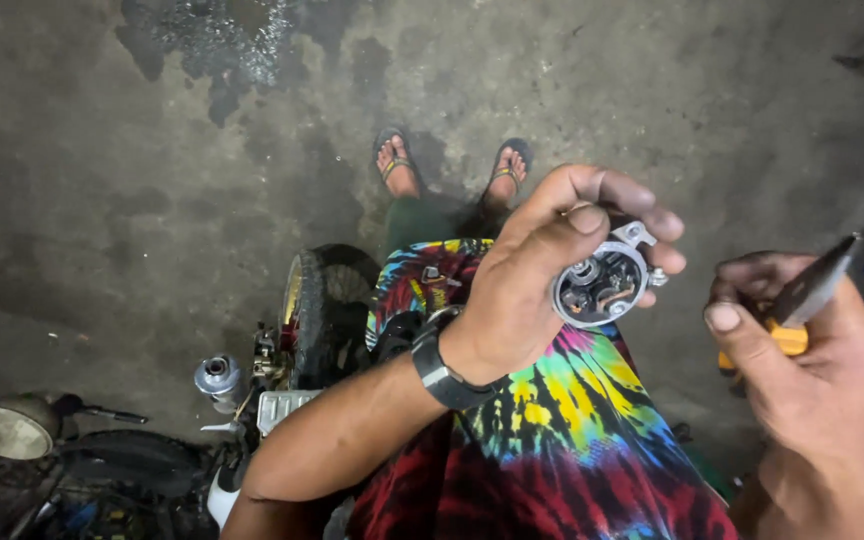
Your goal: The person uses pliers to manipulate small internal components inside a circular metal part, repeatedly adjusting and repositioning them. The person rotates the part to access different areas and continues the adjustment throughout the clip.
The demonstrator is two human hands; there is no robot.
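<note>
Item one: my left hand (542, 270), at centre frame, was clenched around a small round metal motor part (602, 285), fingers curled over its top and thumb pressed on its near rim; its open face, showing coiled copper-coloured pieces and dark fittings, was turned toward me. A dark wristband (442, 365) sat on that wrist. Item two: my right hand (812, 370), at the right edge of the frame, was closed on a pair of pliers (817, 285) with orange-yellow grips, the dark steel nose pointing up and to the right, apart from the motor part. Item three: a tie-dyed garment (572, 440) in red, yellow, green and blue filled the lower centre beneath both hands. Item four: two feet in flip-flops (397, 165), upper centre, on stained grey concrete floor (102, 200). Item five: a small black tyre (332, 310), left of centre, just beside the garment. Item six: a silver cylindrical canister (218, 378), lower left. Item seven: a round headlamp (10, 428) lay at the far lower left, among dark machine parts I could not make out.
</note>
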